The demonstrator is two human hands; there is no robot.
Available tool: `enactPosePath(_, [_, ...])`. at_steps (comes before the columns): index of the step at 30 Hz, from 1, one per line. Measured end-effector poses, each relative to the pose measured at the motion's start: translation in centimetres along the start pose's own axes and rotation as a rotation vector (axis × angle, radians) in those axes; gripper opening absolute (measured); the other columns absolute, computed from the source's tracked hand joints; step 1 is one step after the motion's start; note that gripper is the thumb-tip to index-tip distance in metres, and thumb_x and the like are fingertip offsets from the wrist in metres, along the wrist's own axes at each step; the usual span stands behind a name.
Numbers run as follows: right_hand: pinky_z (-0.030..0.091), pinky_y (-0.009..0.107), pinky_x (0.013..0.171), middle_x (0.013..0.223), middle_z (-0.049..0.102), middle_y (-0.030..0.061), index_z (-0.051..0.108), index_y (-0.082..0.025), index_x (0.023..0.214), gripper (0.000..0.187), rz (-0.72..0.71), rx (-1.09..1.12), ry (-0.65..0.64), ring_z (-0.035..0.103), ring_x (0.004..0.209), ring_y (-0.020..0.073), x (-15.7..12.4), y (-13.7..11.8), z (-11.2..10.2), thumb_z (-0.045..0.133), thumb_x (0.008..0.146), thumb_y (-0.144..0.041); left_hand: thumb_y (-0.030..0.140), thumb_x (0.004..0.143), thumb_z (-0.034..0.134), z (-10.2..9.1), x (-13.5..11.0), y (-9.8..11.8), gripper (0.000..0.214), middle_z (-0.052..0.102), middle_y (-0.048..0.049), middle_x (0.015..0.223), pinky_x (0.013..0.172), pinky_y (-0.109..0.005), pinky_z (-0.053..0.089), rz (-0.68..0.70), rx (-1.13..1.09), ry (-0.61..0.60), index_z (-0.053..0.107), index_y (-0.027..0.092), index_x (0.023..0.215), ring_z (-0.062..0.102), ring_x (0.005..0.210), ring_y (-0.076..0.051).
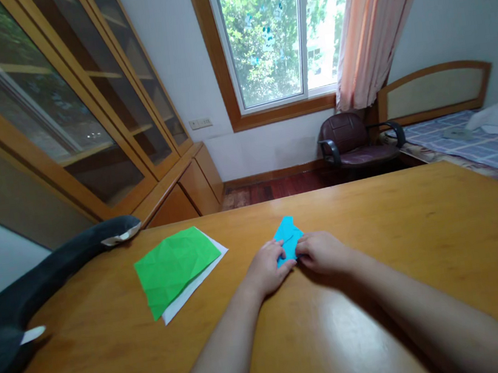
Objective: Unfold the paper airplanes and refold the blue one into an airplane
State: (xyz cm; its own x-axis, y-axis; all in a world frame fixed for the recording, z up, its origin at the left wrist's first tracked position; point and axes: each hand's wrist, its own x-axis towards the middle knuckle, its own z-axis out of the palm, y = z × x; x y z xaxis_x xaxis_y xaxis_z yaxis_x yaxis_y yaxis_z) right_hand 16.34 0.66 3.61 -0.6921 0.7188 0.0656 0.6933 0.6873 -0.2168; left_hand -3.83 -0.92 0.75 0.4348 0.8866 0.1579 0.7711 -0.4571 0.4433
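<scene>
A small folded piece of blue paper [287, 234] lies on the wooden table [421, 237], its point aimed away from me. My left hand [267, 267] presses on its near left edge with curled fingers. My right hand [322, 252] pinches the near right edge, fingers closed on the paper. The two hands almost touch, and they hide the near end of the paper.
To the left lies a creased green sheet [175, 268] on top of a white sheet [197, 284]. A dark plush shark [36, 282] rests along the table's left edge. Beyond the table stand a glass-fronted cabinet [83, 110], an armchair [354, 145] and a bed [477, 141].
</scene>
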Motion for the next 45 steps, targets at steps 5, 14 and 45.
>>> enactPosePath(5, [0.040, 0.024, 0.069, 0.090, 0.075, 0.0033, 0.076, -0.024, 0.088, 0.021, 0.056, 0.144, -0.013, 0.065, 0.080, 0.0173, -0.2, 1.3, -0.5, 0.055, 0.086, -0.029, 0.034, 0.079, 0.071, 0.1, -0.1, -0.4, 0.019, 0.063, -0.0074, 0.128, 0.108, -0.038, 0.040, 0.039, -0.016, -0.029, 0.067, 0.022, 0.093, 0.051, 0.127, -0.025])
enactPosePath(14, [0.041, 0.023, 0.069, 0.087, 0.074, 0.0013, 0.075, -0.023, 0.091, 0.029, 0.021, 0.294, -0.090, 0.063, 0.078, 0.0173, -0.6, 3.0, -0.5, 0.058, 0.070, -0.014, 0.031, 0.081, 0.068, 0.2, 0.1, -0.8, 0.012, 0.067, -0.0040, 0.121, 0.111, -0.035, 0.037, 0.110, -0.036, -0.033, 0.068, 0.023, 0.090, 0.052, 0.125, -0.022])
enactPosePath(45, [0.043, 0.026, 0.075, 0.095, 0.071, 0.0064, 0.074, -0.018, 0.087, 0.015, -0.050, 0.341, -0.064, 0.061, 0.083, 0.0180, 0.3, 3.4, -1.0, 0.063, 0.079, -0.022, 0.033, 0.093, 0.052, 0.7, 0.5, -1.2, 0.022, 0.067, -0.0056, 0.120, 0.107, -0.035, 0.040, 0.144, -0.011, -0.070, 0.067, 0.022, 0.103, 0.052, 0.125, -0.023])
